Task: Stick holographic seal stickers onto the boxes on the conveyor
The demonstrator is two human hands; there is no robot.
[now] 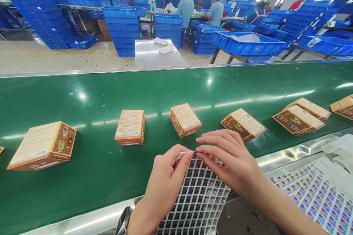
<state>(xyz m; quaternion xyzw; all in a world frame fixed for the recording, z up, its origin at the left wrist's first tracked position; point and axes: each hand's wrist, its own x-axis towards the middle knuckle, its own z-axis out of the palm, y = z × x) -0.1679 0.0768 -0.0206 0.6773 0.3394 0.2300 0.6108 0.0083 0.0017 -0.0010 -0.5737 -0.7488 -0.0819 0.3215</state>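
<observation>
A sheet of small dark stickers with a white grid hangs over the near edge of the conveyor belt. My left hand pinches its top edge between thumb and forefinger. At the same edge, the fingertips of my right hand close on the sheet beside a small dark sticker; the thumb is mostly hidden. Just beyond my hands sit a brown and cream box and another box, both on the belt.
The green conveyor belt carries more boxes, including one and a larger-looking one at left, and overlapping boxes at right. Shiny sticker sheets lie at lower right. Blue crates and seated people are beyond.
</observation>
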